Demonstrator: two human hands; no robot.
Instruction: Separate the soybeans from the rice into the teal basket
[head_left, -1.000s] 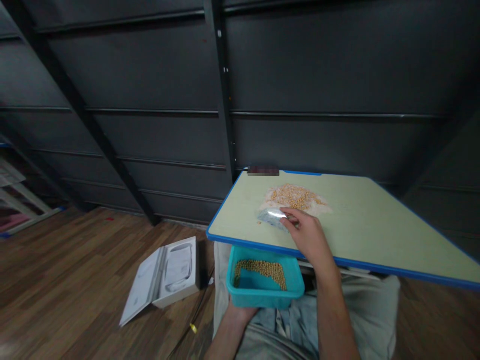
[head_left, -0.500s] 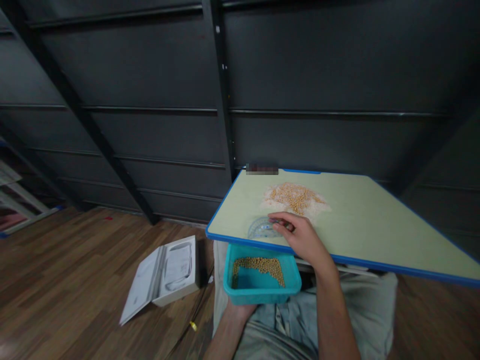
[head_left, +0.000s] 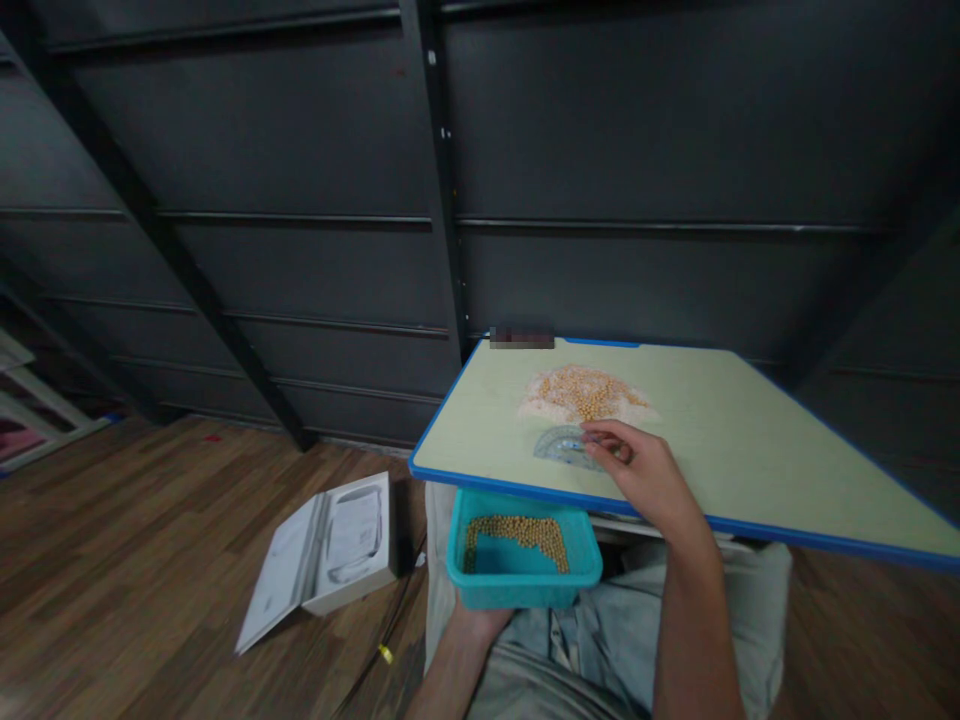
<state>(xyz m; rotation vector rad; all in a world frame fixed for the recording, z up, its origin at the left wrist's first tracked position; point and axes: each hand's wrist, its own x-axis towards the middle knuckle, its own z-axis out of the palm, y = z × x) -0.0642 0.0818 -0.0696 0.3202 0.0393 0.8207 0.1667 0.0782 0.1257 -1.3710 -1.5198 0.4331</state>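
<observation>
My right hand (head_left: 643, 472) rests on the pale green table (head_left: 750, 450) and pinches a clear plastic protractor (head_left: 561, 446) that lies flat just in front of a heap of yellow beans mixed with white grains (head_left: 583, 393). Below the table's blue front edge, a teal tub (head_left: 523, 548) holding a layer of yellow beans sits over my lap. My left hand (head_left: 474, 622) is under the tub's near side; only the wrist and the heel of the hand show, and the fingers are hidden.
An open white box (head_left: 324, 553) lies on the wooden floor to the left, with a small yellow object (head_left: 385, 654) near it. A dark panelled wall (head_left: 300, 200) with slanted beams stands behind the table. A pale frame (head_left: 30, 420) is at the far left.
My right hand slid the protractor left toward the table's front edge, then back right toward the heap. The tub and left hand stayed put.
</observation>
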